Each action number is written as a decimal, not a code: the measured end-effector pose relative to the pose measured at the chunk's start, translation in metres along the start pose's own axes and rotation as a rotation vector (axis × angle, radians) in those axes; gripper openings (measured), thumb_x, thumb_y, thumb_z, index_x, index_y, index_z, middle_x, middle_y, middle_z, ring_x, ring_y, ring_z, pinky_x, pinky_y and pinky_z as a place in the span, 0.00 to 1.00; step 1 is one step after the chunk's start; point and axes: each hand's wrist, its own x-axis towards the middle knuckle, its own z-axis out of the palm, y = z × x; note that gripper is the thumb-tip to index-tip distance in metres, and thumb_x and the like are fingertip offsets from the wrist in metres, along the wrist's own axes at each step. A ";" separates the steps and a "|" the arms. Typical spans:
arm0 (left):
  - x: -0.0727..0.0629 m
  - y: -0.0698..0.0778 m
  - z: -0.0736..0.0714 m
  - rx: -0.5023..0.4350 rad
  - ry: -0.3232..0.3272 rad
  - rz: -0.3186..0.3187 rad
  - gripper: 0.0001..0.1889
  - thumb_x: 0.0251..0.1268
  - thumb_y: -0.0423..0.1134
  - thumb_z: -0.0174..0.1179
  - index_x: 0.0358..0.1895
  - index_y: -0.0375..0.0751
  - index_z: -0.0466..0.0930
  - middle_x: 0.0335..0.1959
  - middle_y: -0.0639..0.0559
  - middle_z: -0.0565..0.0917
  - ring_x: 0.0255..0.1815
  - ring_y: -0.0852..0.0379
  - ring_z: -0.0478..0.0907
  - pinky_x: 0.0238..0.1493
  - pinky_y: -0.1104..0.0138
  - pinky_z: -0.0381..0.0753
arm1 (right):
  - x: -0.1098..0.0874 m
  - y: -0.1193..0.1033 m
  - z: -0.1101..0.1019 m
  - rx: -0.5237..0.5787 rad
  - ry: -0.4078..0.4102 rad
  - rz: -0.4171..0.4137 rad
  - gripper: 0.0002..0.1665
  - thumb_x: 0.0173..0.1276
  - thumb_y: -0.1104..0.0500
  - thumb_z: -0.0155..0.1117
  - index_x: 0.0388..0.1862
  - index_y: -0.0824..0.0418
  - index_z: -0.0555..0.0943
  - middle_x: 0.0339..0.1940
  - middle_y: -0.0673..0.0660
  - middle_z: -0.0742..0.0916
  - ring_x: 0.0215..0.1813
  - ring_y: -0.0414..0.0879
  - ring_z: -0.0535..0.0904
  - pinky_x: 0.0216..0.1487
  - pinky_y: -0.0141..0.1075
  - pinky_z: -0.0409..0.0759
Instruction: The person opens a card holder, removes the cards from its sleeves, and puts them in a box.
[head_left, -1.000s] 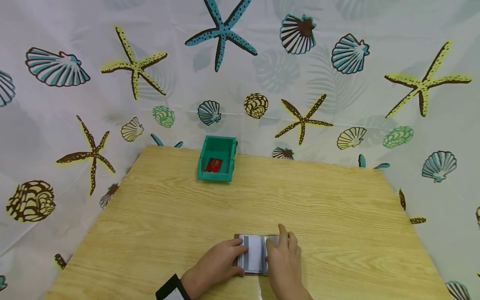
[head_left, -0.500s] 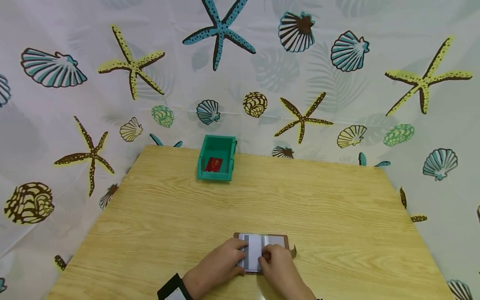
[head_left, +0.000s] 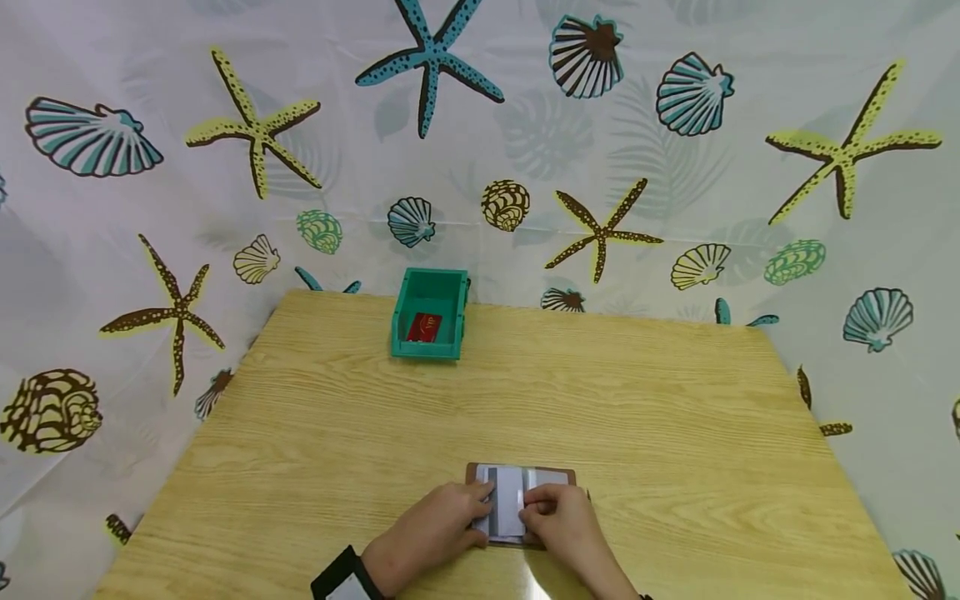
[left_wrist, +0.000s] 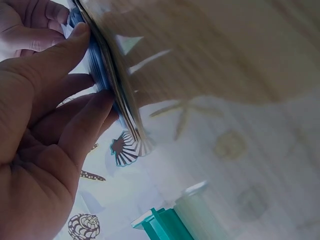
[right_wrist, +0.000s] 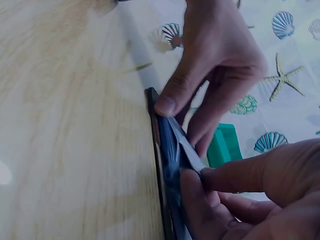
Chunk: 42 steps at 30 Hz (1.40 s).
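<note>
A brown-covered card holder (head_left: 573, 477) lies spread flat on the table, its pale plastic sleeves showing. My left hand (head_left: 438, 523) holds its left part, fingers on the sleeves and thumb at the lower edge. In the left wrist view, the thumb and fingers of the left hand (left_wrist: 50, 115) reach the stacked edge of the card holder (left_wrist: 102, 65). My right hand (head_left: 570, 521) pinches the edge of a sleeve page (head_left: 511, 500) near the middle. The right wrist view shows this sleeve page (right_wrist: 186, 142) partly raised; whether a card is inside, I cannot tell.
A green bin (head_left: 426, 350) stands at the back of the wooden table (head_left: 637, 400), with a red card (head_left: 425, 327) inside. Behind the table hangs a white cloth (head_left: 465, 158) printed with starfish and shells.
My right hand has gone from spread fingers over the holder's right side to pinching a sleeve page's edge, uncovering the right side and its strap. The left hand has stayed almost in place.
</note>
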 end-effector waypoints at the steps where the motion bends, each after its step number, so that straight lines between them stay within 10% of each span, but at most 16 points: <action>1: 0.000 0.000 -0.001 0.007 0.001 0.006 0.16 0.57 0.46 0.75 0.46 0.43 0.90 0.60 0.43 0.86 0.54 0.54 0.86 0.49 0.68 0.85 | 0.000 0.000 -0.001 0.023 -0.002 0.017 0.10 0.60 0.72 0.69 0.41 0.75 0.85 0.28 0.56 0.87 0.28 0.42 0.83 0.28 0.31 0.85; 21: 0.003 -0.008 -0.006 -0.068 0.000 0.005 0.11 0.57 0.46 0.75 0.39 0.46 0.89 0.59 0.50 0.86 0.42 0.68 0.84 0.37 0.78 0.80 | 0.008 -0.001 -0.037 0.043 0.243 0.125 0.14 0.56 0.72 0.62 0.43 0.73 0.84 0.29 0.57 0.83 0.26 0.44 0.82 0.28 0.34 0.85; 42: 0.001 -0.002 -0.003 -0.123 -0.061 -0.023 0.09 0.62 0.48 0.72 0.39 0.50 0.90 0.55 0.56 0.87 0.33 0.74 0.76 0.32 0.81 0.73 | 0.073 -0.078 -0.084 0.034 0.223 -0.069 0.16 0.67 0.66 0.59 0.52 0.70 0.81 0.35 0.63 0.88 0.26 0.46 0.85 0.32 0.35 0.85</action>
